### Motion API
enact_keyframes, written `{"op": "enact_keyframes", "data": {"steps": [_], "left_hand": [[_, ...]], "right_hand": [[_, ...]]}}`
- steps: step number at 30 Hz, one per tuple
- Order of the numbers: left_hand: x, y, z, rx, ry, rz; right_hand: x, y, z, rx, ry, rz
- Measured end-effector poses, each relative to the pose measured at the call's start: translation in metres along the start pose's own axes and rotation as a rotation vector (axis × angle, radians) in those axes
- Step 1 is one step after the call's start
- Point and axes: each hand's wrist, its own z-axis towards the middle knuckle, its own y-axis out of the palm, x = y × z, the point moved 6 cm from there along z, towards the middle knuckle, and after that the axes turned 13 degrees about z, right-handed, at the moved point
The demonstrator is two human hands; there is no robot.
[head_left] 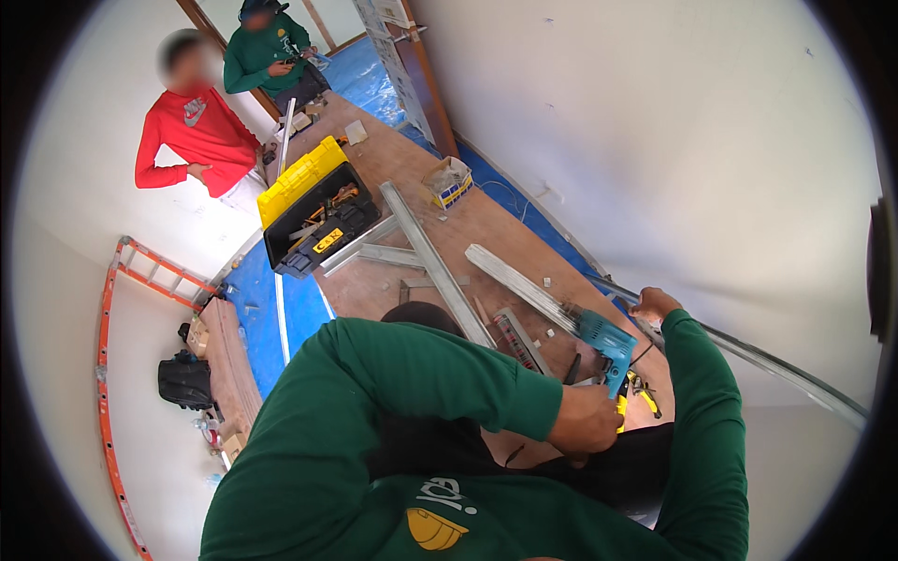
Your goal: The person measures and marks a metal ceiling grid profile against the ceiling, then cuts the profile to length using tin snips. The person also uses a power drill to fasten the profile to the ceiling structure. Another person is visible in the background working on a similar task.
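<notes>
My right hand point(655, 306) is closed around a long grey metal profile point(748, 352), which slants along the right side past the table's edge toward the wall. Over the near end of the table, my left hand point(587, 421) is curled with its fingers mostly hidden. A yellow piece point(621, 413) shows right beside its knuckles; whether the hand grips it is unclear. Just beyond lies a teal power drill point(606, 346), its body on the table next to pale metal strips point(519, 285). Yellow-handled hand tools point(644, 394) rest to the right of the left hand.
On the wooden table point(374, 154) stand an open black and yellow toolbox point(318, 210) and a small box point(447, 181). Metal channels point(435, 262) and a spirit level point(520, 340) lie there too. Two people stand at the far end. An orange ladder point(108, 374) leans left.
</notes>
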Motion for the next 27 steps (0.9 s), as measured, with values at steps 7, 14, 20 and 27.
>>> {"op": "enact_keyframes", "data": {"steps": [7,14,20,27], "left_hand": [[-0.009,-0.008,-0.006,0.046,-0.035,0.082],[-0.013,0.003,-0.005,-0.017,-0.026,0.093],[-0.017,0.002,-0.008,-0.026,-0.023,0.126],[-0.022,0.0,-0.005,-0.023,-0.008,0.126]], "right_hand": [[-0.012,0.0,0.0,-0.059,0.106,-0.019],[-0.011,-0.001,0.004,0.01,0.059,0.008],[-0.01,0.007,0.013,-0.027,0.076,-0.009],[-0.016,0.009,0.019,-0.032,0.029,0.009]]}}
